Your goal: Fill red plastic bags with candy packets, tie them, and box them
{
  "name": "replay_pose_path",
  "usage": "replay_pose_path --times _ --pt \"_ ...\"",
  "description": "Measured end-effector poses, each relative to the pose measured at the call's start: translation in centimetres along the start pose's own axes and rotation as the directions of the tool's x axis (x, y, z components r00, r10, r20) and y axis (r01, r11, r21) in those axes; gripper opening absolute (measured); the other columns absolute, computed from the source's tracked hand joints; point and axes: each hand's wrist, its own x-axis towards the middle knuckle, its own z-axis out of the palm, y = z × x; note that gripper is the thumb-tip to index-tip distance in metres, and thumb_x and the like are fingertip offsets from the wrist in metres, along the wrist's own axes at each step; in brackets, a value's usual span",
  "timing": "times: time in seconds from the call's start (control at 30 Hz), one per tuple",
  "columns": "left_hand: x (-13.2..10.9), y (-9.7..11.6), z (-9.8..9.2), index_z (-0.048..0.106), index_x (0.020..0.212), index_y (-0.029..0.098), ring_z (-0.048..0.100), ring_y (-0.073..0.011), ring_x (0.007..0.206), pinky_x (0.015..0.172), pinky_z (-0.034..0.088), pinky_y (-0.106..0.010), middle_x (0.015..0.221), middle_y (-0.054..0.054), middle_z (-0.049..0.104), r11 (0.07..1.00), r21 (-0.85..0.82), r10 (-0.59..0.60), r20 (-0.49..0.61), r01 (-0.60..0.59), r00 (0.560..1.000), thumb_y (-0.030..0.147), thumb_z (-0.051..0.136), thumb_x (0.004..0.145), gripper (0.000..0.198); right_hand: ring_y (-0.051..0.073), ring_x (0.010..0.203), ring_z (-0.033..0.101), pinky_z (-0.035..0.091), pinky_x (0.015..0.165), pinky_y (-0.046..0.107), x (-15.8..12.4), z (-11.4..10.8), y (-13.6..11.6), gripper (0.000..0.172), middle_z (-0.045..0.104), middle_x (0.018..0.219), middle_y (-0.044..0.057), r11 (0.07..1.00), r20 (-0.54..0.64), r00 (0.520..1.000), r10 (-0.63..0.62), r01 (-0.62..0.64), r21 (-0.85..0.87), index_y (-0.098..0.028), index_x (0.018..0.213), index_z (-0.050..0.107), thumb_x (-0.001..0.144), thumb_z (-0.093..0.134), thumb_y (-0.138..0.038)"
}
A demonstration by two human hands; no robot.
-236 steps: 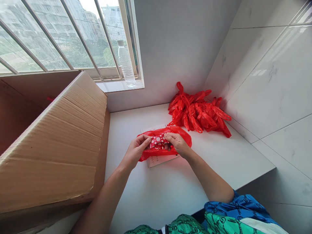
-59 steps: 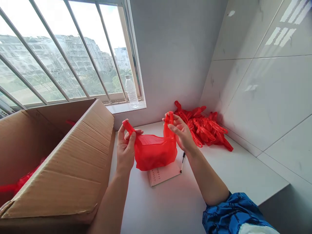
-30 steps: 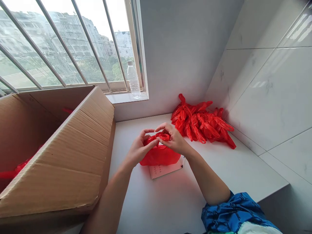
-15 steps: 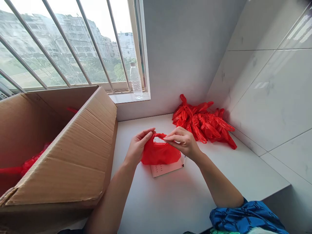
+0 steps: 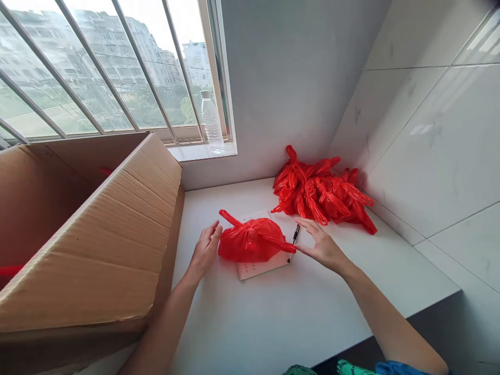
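Near the middle of the white tabletop (image 5: pixel 242 317), resting on a pale notebook (image 5: pixel 260 269) with rows of small dark marks, sits a knotted red bag (image 5: pixel 244 249), thin, shiny and rounded, its film gathered in creases toward a tie on top. One twisted handle points to 10 o'clock, the other to about 3 o'clock, ending beside a pen (image 5: pixel 296 234). Its bulge hides whatever is inside. Taking this bag as the dial's centre, the left hand (image 5: pixel 206 249) is close by at 9 o'clock, loosely curved; the right hand (image 5: pixel 322 247) is at 3 o'clock, thumb and fingers spread apart. Neither pinches anything; whether either touches the bag cannot be told. Farther out at 9 o'clock, a large brown cardboard box (image 5: pixel 101 245) contains red plastic (image 5: pixel 11 272), mostly hidden by its side. At 2 o'clock lies a heap of red bags (image 5: pixel 322 192), crumpled and glossy, their contents unseen. At 11 o'clock, a clear capped bottle (image 5: pixel 213 125) stands upright on the windowsill (image 5: pixel 189 153).
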Motion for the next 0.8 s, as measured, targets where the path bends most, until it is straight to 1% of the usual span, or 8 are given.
replay_pose_path --times 0.07,0.1,0.17,0.27,0.33,0.43,0.53,0.8 --pt "-0.4 0.8 0.7 0.063 0.128 0.021 0.046 -0.0285 0.136 0.112 0.037 -0.046 0.143 -0.013 0.052 0.971 0.216 0.09 0.069 -0.103 0.994 0.06 0.037 0.097 0.055 0.032 0.148 0.03 0.033 0.118 0.053 1.5 1.4 -1.2 0.088 0.032 0.161 0.012 0.978 0.097 0.984 -0.149 0.161 -0.132 -0.027 0.157 0.027 0.085 0.066 -0.058" --pt "-0.5 1.4 1.3 0.065 0.123 0.022 0.045 -0.0293 0.136 0.113 0.035 -0.048 0.143 -0.012 0.053 0.932 0.316 0.155 0.096 -0.178 0.983 0.058 0.037 0.098 0.053 0.031 0.15 0.026 0.03 0.12 0.053 2.5 2.5 -1.8 0.094 0.025 0.163 0.013 0.959 0.142 0.967 -0.212 0.234 -0.16 -0.025 0.159 0.02 0.084 0.065 -0.06" --pt "-0.7 2.5 2.9 0.066 0.119 0.023 0.045 -0.0305 0.136 0.115 0.03 -0.051 0.141 -0.012 0.055 0.808 0.482 0.306 0.146 -0.338 0.941 0.055 0.04 0.098 0.047 0.03 0.152 0.018 0.024 0.122 0.052 4.5 5.1 -2.7 0.096 0.021 0.164 0.016 0.919 0.198 0.928 -0.315 0.351 -0.182 -0.018 0.16 0.015 0.087 0.06 -0.061" --pt "-0.7 2.9 5.0 0.062 0.126 0.02 0.045 -0.0296 0.136 0.118 0.025 -0.051 0.141 -0.013 0.057 0.612 0.601 0.478 0.237 -0.514 0.846 0.046 0.043 0.099 0.042 0.032 0.152 0.02 0.021 0.122 0.055 6.9 8.6 -2.8 0.094 0.028 0.162 0.018 0.91 0.216 0.926 -0.311 0.355 -0.212 -0.014 0.159 0.018 0.088 0.059 -0.061" --pt "-0.6 2.2 5.7 0.058 0.131 0.018 0.046 -0.0283 0.137 0.118 0.025 -0.05 0.144 -0.013 0.056 0.548 0.631 0.512 0.266 -0.549 0.817 0.041 0.04 0.101 0.042 0.032 0.151 0.022 0.023 0.121 0.056 7.4 10.0 -2.4 0.09 0.03 0.161 0.016 0.914 0.223 0.931 -0.289 0.338 -0.226 -0.014 0.159 0.019 0.09 0.056 -0.059" --pt "-0.4 0.5 6.0 0.055 0.136 0.018 0.043 -0.0276 0.14 0.118 0.026 -0.049 0.148 -0.012 0.051 0.521 0.661 0.523 0.252 -0.539 0.814 0.038 0.037 0.102 0.043 0.032 0.151 0.022 0.023 0.121 0.055 7.1 10.6 -1.5 0.087 0.031 0.161 0.014 0.912 0.226 0.932 -0.283 0.334 -0.236 -0.014 0.159 0.019 0.091 0.054 -0.057" --pt "-0.2 -0.7 6.3 0.053 0.139 0.018 0.039 -0.0278 0.144 0.12 0.021 -0.05 0.152 -0.011 0.047 0.522 0.665 0.519 0.251 -0.535 0.817 0.037 0.036 0.102 0.044 0.033 0.15 0.024 0.022 0.121 0.055 6.6 10.8 -0.9 0.084 0.033 0.16 0.014 0.911 0.22 0.938 -0.266 0.32 -0.261 -0.012 0.158 0.023 0.091 0.054 -0.054" --pt "-0.1 -1.8 7.0 0.052 0.141 0.021 0.038 -0.0272 0.145 0.122 0.017 -0.05 0.153 -0.008 0.046 0.562 0.638 0.495 0.25 -0.526 0.832 0.038 0.038 0.102 0.046 0.032 0.149 0.026 0.024 0.121 0.055 6.4 11.8 -0.1 0.085 0.036 0.159 0.014 0.921 0.219 0.945 -0.242 0.294 -0.254 -0.014 0.157 0.027 0.089 0.058 -0.055"
